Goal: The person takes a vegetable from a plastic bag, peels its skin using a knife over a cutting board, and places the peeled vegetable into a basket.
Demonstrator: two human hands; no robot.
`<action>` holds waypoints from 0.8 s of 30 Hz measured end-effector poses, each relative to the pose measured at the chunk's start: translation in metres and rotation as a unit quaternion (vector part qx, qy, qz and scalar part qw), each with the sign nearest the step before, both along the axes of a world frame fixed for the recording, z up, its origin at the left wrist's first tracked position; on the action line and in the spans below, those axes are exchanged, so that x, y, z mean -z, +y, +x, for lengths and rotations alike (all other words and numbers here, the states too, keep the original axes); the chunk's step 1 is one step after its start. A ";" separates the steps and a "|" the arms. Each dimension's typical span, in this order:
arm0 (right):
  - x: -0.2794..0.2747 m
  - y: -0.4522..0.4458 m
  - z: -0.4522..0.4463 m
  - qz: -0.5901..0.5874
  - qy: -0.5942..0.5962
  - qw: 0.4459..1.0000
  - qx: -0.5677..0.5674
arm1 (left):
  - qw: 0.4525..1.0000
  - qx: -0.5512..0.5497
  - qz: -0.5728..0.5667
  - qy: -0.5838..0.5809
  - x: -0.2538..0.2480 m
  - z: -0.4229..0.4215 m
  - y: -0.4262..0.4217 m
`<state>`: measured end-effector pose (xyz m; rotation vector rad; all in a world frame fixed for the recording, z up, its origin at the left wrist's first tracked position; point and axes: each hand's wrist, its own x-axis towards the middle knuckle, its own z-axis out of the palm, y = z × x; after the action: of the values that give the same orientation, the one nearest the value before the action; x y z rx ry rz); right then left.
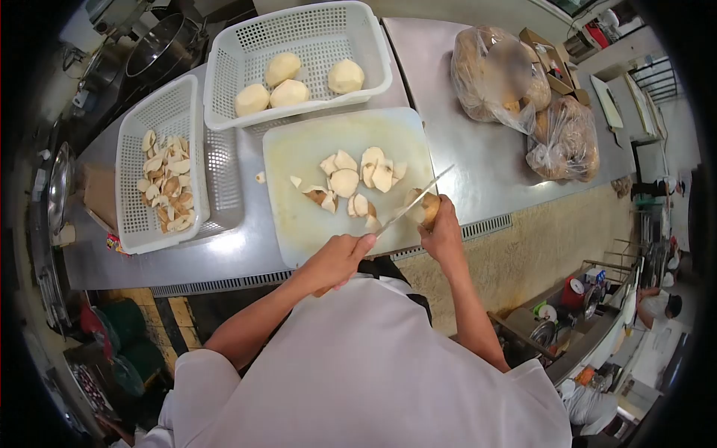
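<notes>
My left hand (337, 263) is closed round the handle of a knife (415, 200), whose long blade points up and to the right. Its blade lies against a brown-skinned root (428, 209), partly peeled, gripped in my right hand (444, 230) at the right edge of a white cutting board (287, 231). Several thick peelings (343, 183), pale with some brown skin, lie on the middle of the board.
Behind the board, a white basket (299, 116) holds several peeled roots (346, 76). A smaller basket (128, 216) of peelings (168, 179) stands at left. Clear bags (493, 75) of unpeeled roots lie at back right. At far right is another person (657, 306).
</notes>
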<state>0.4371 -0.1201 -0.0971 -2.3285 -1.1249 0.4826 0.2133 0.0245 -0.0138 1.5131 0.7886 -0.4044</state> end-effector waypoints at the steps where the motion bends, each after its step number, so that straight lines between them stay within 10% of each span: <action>1: 0.000 0.001 0.000 -0.001 0.007 1.000 0.005 | 0.999 -0.029 -0.020 -0.027 0.016 0.007 -0.002; 7: -0.010 0.001 0.002 -0.021 -0.011 0.999 -0.022 | 0.987 -0.114 -0.091 -0.069 0.080 0.058 -0.001; 14: 0.005 -0.006 -0.001 -0.032 -0.033 0.999 0.004 | 0.977 0.034 0.168 -0.126 -0.006 -0.018 -0.006; 24: -0.001 -0.002 -0.004 -0.027 -0.034 0.999 0.010 | 0.995 0.036 0.094 -0.010 0.019 0.050 -0.004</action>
<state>0.4336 -0.1225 -0.0963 -2.4173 -1.1324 0.4334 0.2633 0.0204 -0.0332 1.7223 0.7746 -0.3753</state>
